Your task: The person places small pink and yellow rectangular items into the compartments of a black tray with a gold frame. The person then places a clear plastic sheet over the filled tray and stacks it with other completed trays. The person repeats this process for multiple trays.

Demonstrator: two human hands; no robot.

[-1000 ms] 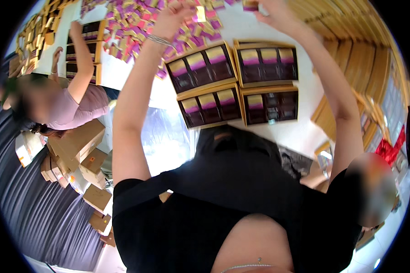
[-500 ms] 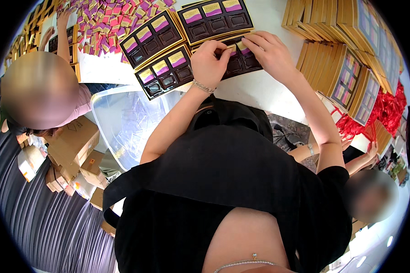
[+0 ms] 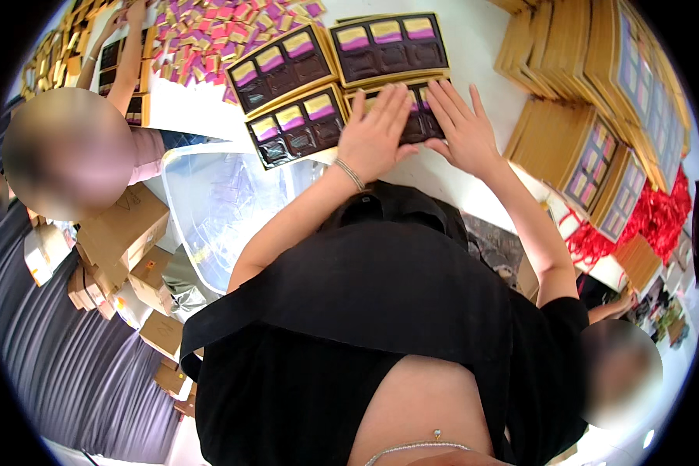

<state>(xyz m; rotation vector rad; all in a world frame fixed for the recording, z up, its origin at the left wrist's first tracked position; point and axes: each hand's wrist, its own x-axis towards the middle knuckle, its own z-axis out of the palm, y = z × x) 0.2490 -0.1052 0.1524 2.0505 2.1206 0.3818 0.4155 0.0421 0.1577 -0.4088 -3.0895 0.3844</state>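
Both my hands lie flat over a dark six-compartment tray in a gold-edged box (image 3: 416,130), at the front right of a group of four such boxes. My left hand (image 3: 374,138), fingers stretched out, covers much of the tray's left part. My right hand (image 3: 469,132) spreads over its right end, thumb apart. Between them show bits of small gold-and-purple wrapped squares; the rest is hidden. Another box (image 3: 299,128) sits left of it, with two more behind, a left one (image 3: 278,71) and a right one (image 3: 388,56). Each has squares in its far row and bare near compartments.
A heap of pink, purple and gold wrapped squares (image 3: 217,35) covers the table's far left. Stacked filled boxes (image 3: 559,140) stand at right, beside red ribbon (image 3: 668,217). A clear plastic bin (image 3: 210,210) is below the table's left edge. Co-workers are on both sides.
My left hand has gone from a pinch over the front right box to lying flat with fingers stretched. My right hand's fingers have straightened too. The view has shifted slightly.
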